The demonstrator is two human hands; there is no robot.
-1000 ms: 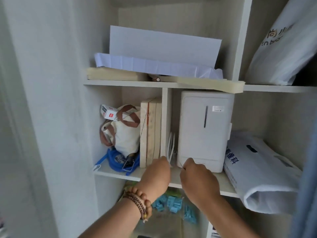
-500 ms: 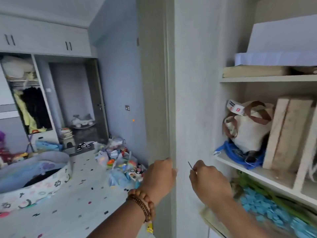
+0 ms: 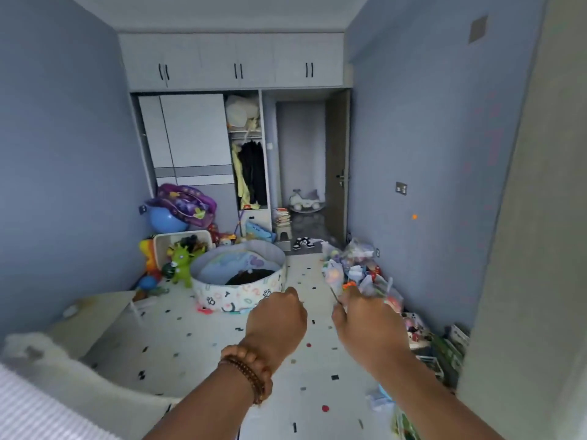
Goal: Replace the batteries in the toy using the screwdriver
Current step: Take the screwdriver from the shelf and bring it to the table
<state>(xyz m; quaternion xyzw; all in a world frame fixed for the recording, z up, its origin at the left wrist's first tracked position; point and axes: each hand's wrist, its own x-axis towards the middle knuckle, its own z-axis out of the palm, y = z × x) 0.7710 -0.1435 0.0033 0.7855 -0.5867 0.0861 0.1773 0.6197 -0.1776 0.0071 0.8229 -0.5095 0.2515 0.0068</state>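
My right hand (image 3: 365, 325) is held out in front of me, fingers closed around a thin metal screwdriver shaft (image 3: 334, 294) that pokes up and left out of the fist. My left hand (image 3: 276, 319), with a bead bracelet on the wrist, is curled into a fist beside it; anything inside is hidden. Both hands hover above the speckled white floor (image 3: 190, 350). Many toys lie around the room, and I cannot tell which one is the task's toy. No batteries are visible.
A heap of small toys and bags (image 3: 359, 271) runs along the right wall. A round fabric play pit (image 3: 241, 296) sits mid-floor, with more toys (image 3: 181, 255) to its left. A low white table (image 3: 95, 312) stands at left. The shelf unit's side (image 3: 524, 281) is at right, and a wardrobe and open door (image 3: 336, 173) stand far ahead.
My view has swung left from the shelves to the whole room. Both hands have come away from the shelf, the right one still holding the thin shaft.
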